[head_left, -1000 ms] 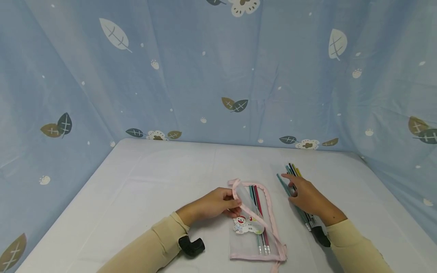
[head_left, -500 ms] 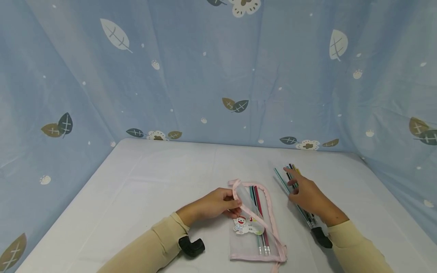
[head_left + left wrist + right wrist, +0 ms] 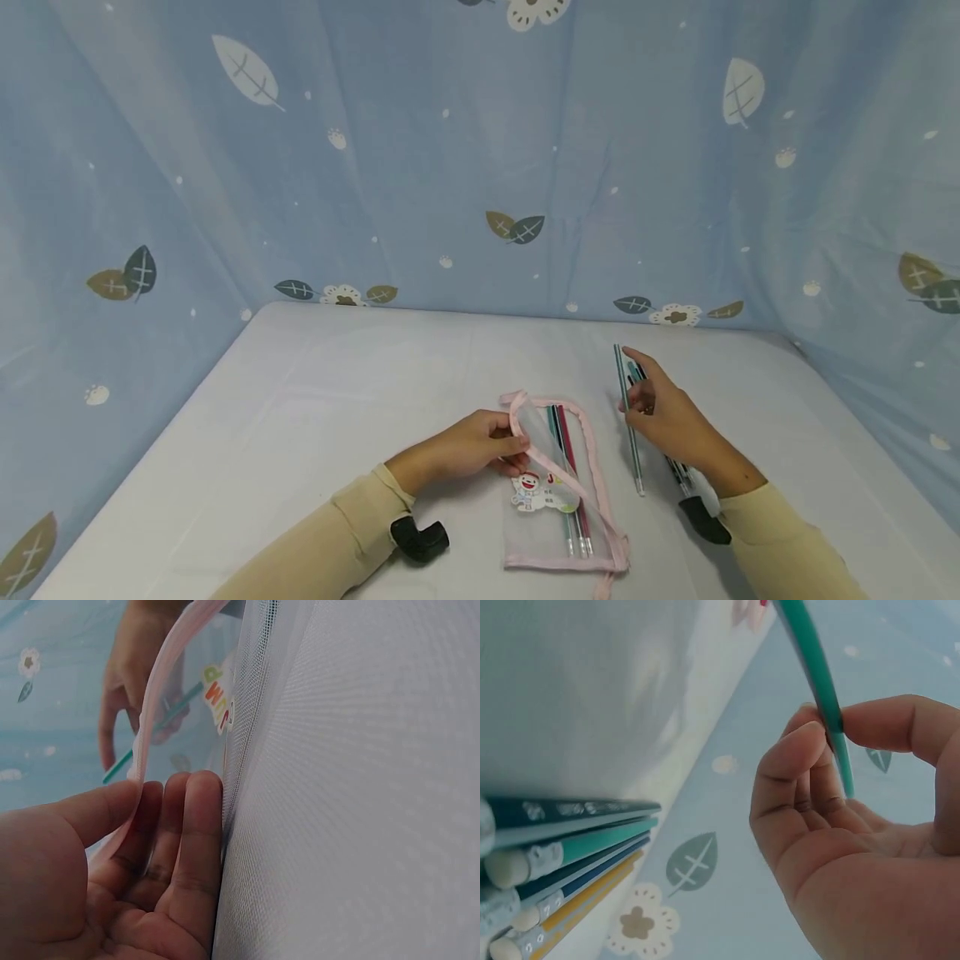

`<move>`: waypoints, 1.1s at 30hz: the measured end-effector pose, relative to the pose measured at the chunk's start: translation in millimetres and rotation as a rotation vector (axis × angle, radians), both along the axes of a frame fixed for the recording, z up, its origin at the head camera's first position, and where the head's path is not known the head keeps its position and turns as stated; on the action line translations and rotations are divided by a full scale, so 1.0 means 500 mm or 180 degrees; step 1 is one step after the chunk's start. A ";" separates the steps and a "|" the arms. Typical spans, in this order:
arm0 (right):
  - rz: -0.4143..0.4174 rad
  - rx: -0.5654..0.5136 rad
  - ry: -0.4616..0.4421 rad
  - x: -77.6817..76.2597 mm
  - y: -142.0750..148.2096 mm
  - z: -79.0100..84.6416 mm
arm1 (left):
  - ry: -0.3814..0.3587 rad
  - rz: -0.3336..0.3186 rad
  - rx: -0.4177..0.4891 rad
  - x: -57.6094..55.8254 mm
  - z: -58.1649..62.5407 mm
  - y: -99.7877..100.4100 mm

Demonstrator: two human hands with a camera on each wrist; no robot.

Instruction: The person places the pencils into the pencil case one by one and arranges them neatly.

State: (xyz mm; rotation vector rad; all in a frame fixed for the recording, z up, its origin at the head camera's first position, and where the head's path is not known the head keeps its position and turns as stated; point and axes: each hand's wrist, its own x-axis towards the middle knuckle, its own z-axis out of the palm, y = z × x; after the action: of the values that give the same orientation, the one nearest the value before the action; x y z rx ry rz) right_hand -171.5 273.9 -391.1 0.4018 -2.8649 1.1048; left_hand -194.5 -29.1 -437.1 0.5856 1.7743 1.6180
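Between thumb and fingers, my left hand (image 3: 476, 446) pinches the pink zip edge of a clear mesh pencil pouch (image 3: 536, 540), lifting its top open. Inside the pouch lie teal, black and red pencils (image 3: 568, 442); a cartoon label (image 3: 543, 493) is on its front. My right hand (image 3: 675, 425) pinches one teal pencil (image 3: 635, 458) above the table, to the right of the pouch. In the right wrist view thumb and fingertips meet on this teal pencil (image 3: 819, 675). Several more pencils (image 3: 592, 840), with white erasers, lie beneath the right hand, partly hidden by it in the head view.
The white-covered table (image 3: 360, 375) extends left and behind the hands. A blue curtain (image 3: 420, 167) with leaf prints hangs along the back and sides. Black wrist-worn pieces (image 3: 420, 542) show by both sleeves.
My right hand has picked the teal pencil out from the other pencils and raised it, turning it more upright and clear of the bunch. The left hand holds the pouch edge in place.
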 end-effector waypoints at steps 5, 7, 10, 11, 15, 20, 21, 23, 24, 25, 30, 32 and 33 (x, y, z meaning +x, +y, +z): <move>0.0059 -0.0356 -0.0116 0.000 -0.008 0.004 | -0.0027 -0.0020 -0.0003 -0.001 0.001 -0.001; 0.0102 -0.0514 -0.0161 0.001 -0.010 0.005 | -0.0036 -0.0016 -0.0001 -0.001 0.001 -0.001; 0.0134 -0.0718 -0.0189 0.003 -0.015 0.007 | -0.0012 -0.0009 0.0011 0.000 0.001 0.000; 0.0142 -0.0783 -0.0200 0.003 -0.016 0.008 | -0.0010 -0.0004 0.0016 0.000 0.001 0.000; 0.0123 -0.0991 -0.0281 0.005 -0.022 0.008 | -0.0036 -0.0005 0.0015 -0.002 0.003 0.000; 0.0104 -0.1026 -0.0287 0.006 -0.026 0.011 | -0.0025 -0.0012 0.0020 -0.003 0.005 0.001; 0.0097 -0.1019 -0.0261 0.007 -0.027 0.013 | -0.0021 -0.0007 0.0026 -0.003 0.006 0.002; 0.0085 -0.0994 -0.0189 0.009 -0.026 0.017 | -0.0018 -0.0009 0.0041 -0.003 0.006 0.002; 0.0081 -0.0989 -0.0154 0.010 -0.026 0.019 | -0.0018 -0.0008 0.0038 -0.003 0.006 0.003; 0.0083 -0.0994 -0.0125 0.011 -0.026 0.020 | -0.0035 0.0000 0.0037 -0.002 0.006 0.003; 0.0081 -0.1105 -0.0003 0.010 -0.024 0.016 | -0.0056 0.0019 -0.0004 0.000 0.004 0.002; 0.0078 -0.1182 0.0021 0.007 -0.026 0.012 | -0.0057 0.0030 -0.0008 0.000 0.004 0.001; 0.0081 -0.1213 0.0018 0.005 -0.027 0.010 | -0.0060 0.0034 -0.0003 0.000 0.004 0.001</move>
State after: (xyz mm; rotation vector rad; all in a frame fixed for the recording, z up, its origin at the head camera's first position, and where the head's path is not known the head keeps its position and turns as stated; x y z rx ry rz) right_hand -169.0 260.5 -386.1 0.4149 -2.5629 1.6049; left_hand -194.7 -28.7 -435.2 0.5593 1.7672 1.6247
